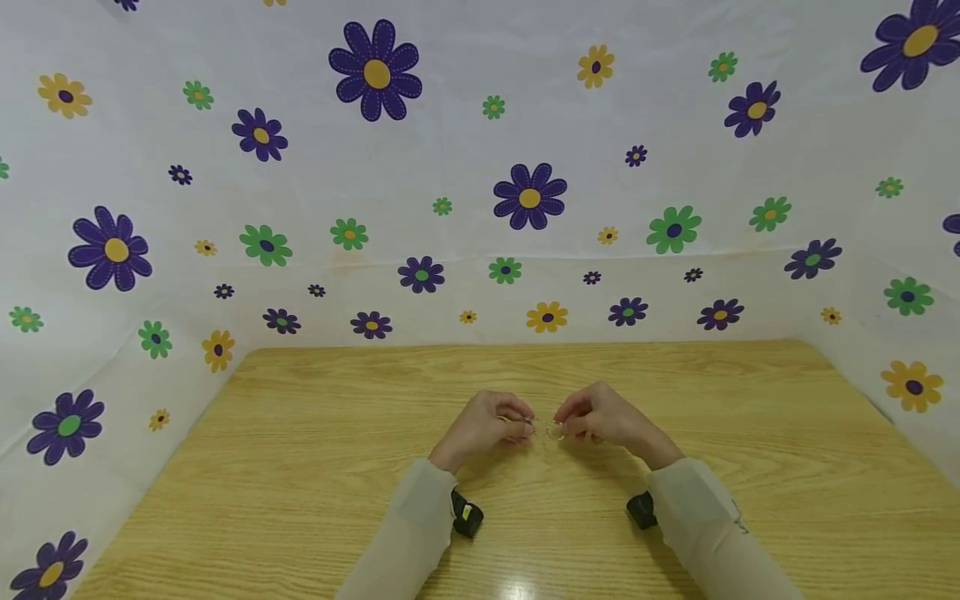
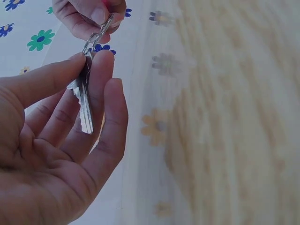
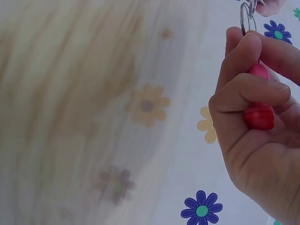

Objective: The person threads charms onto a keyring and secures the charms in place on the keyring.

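Note:
My left hand (image 1: 483,427) pinches a silver key (image 2: 85,107) by its head between thumb and forefinger; the toothed blade hangs down across the fingers. A short metal chain (image 2: 93,39) links the key's head to a split ring (image 3: 248,19). Opposite, my right hand (image 1: 609,418) pinches that ring between thumb and forefinger. A glossy red and pink fob (image 3: 259,117) hangs inside the curled right fingers, partly hidden by them. Both hands are close together above the wooden table (image 1: 337,433), with the ring and chain between them.
A white cloth (image 1: 442,133) with purple, green and yellow flowers stands around the back and sides of the table. Black wrist devices show below the left cuff (image 1: 468,517) and the right cuff (image 1: 642,510).

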Demonstrator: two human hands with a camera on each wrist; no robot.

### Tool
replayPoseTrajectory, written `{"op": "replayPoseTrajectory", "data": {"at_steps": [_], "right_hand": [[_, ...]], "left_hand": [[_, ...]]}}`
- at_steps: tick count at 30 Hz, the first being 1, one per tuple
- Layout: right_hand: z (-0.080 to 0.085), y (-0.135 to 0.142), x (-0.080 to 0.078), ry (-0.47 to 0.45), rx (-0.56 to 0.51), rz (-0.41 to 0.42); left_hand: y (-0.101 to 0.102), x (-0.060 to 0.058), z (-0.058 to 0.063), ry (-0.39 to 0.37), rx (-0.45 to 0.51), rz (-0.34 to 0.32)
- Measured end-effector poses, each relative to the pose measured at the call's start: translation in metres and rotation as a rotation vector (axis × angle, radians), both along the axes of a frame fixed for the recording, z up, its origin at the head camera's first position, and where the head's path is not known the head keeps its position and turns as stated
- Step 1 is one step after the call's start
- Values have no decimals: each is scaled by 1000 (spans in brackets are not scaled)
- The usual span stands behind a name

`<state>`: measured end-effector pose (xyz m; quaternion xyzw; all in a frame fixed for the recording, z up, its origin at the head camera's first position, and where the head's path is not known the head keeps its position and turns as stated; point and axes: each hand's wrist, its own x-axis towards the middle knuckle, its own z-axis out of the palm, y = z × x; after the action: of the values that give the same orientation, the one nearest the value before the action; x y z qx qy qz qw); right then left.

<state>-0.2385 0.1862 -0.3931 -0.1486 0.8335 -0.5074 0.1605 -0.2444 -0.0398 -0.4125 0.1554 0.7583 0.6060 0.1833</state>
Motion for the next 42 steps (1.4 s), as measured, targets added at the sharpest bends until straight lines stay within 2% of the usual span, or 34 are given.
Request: {"op": "replayPoseTrajectory", "data": {"at_steps": [15, 30, 38, 42], "right_hand": [[0, 0, 1, 0, 32, -9], [-2, 2, 0, -87, -78, -11], [2, -1, 1, -52, -124, -32], [2, -2, 0, -75, -128, -33]], "left_hand": [[1, -1, -2, 20, 14, -11], [3, 1, -1, 50, -8, 27], [6, 3, 1, 67, -29, 26], [4, 4, 3, 75, -23, 29]]}}
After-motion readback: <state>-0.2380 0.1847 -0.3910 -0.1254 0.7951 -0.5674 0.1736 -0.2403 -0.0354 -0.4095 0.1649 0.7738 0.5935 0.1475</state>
